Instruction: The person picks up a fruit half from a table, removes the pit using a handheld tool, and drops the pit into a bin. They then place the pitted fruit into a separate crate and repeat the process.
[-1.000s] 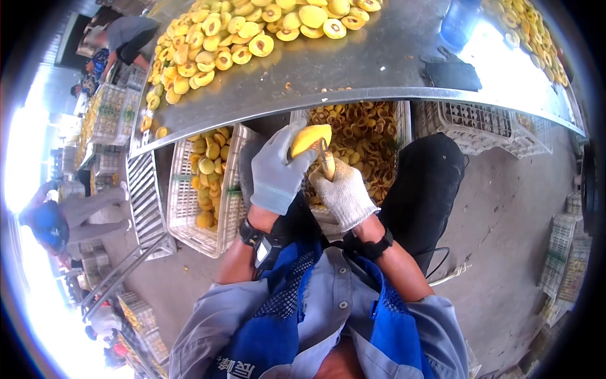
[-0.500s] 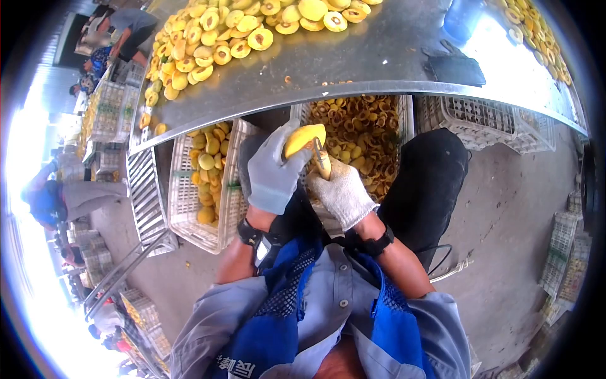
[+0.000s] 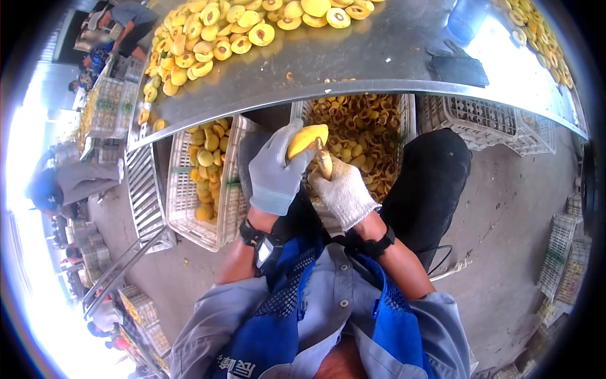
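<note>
My left hand [image 3: 275, 172], in a grey glove, is closed around a yellow peach [image 3: 307, 140] above the crate between my knees. In my right hand [image 3: 344, 194], which wears a white knitted glove, is a small pitting knife [image 3: 326, 165] with a tan handle. Its thin, dark metal end meets the right side of the peach; how deep it reaches is hidden. Below my hands stands a white crate [image 3: 408, 120] with brown-centred peach scraps and some yellow pieces.
A metal table [image 3: 379, 57] ahead bears a pile of peach halves [image 3: 208, 38], a dark cloth-like item [image 3: 459, 66] and a blue container [image 3: 466, 20]. Left of my knees, a white crate [image 3: 230, 208] holds yellow peaches. Stacked crates [image 3: 486, 123] stand right; people work at far left.
Both hands keep nearly the same pose, with the peach and knife together. The view has shifted very slightly.
</note>
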The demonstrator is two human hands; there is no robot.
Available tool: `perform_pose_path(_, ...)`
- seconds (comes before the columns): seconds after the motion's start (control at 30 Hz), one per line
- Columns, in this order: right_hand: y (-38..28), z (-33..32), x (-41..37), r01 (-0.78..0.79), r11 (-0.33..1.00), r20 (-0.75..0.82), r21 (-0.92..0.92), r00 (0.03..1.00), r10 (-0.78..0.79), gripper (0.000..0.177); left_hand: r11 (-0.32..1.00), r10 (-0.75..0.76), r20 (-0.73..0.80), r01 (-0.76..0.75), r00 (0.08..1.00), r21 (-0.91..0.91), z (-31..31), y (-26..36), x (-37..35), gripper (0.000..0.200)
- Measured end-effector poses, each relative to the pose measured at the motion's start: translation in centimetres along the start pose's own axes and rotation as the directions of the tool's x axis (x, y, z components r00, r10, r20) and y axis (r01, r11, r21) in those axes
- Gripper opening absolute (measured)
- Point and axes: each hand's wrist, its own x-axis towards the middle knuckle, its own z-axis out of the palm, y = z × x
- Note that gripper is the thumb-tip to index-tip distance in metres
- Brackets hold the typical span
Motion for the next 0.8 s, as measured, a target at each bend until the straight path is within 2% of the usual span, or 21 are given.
perform_pose_path(0.13,0.4,0.0,0.0,0.042,0.999,0.033,0.003,0.999,-0.042,0.020,0.999,0.040,0.012,-0.041,0.999,0.027,0.0,-0.5,0.0,0.044)
perform_pose_path(0.23,1.3,0.5,0.0,-0.052,0.995,0.091,0.080,0.995,0.045,0.017,1.000,-0.019,0.030,0.020,0.999,-0.019,-0.2,0.0,0.0,0.043)
perform_pose_path(0.33,2.2,1.2,0.2,0.040,0.999,0.086,0.021,0.995,-0.041,0.015,0.996,0.038,0.031,-0.036,0.999,-0.076,0.1,-0.4,-0.3,0.042)
perform_pose_path(0.47,1.5,0.9,0.0,-0.088,0.964,0.160,0.250,0.986,0.049,0.011,0.990,-0.025,0.180,0.049,0.983,-0.130,-0.6,-0.8,0.8,0.046)
perform_pose_path(0.53,1.3,0.5,0.1,-0.131,0.954,0.197,0.271,0.977,0.079,0.010,0.985,-0.007,0.256,0.050,0.967,-0.163,-1.1,-1.3,1.4,0.047)
perform_pose_path(0.6,1.0,0.2,0.0,-0.164,0.951,0.233,0.262,0.967,0.103,0.010,0.941,0.041,0.266,0.052,0.963,-0.334,-1.3,-1.5,1.9,0.042)
perform_pose_path(0.67,0.7,0.2,-0.1,-0.182,0.956,0.266,0.230,0.957,0.118,0.011,0.858,0.042,0.303,0.121,0.952,-0.499,-1.2,-1.8,2.0,0.039)
perform_pose_path(0.73,0.8,0.6,-0.4,-0.121,0.974,0.303,0.193,0.951,0.058,0.012,0.726,0.000,0.362,0.249,0.932,-0.641,-0.8,-2.4,1.6,0.035)
perform_pose_path(0.77,0.9,0.6,-0.4,-0.090,0.981,0.323,0.174,0.946,0.029,0.012,0.705,-0.188,0.342,0.369,0.921,-0.605,0.0,-2.3,1.0,0.034)
perform_pose_path(0.8,0.9,0.6,-0.4,-0.095,0.983,0.340,0.158,0.940,0.036,0.012,0.683,-0.160,0.352,0.361,0.922,-0.635,0.1,-2.7,1.0,0.033)
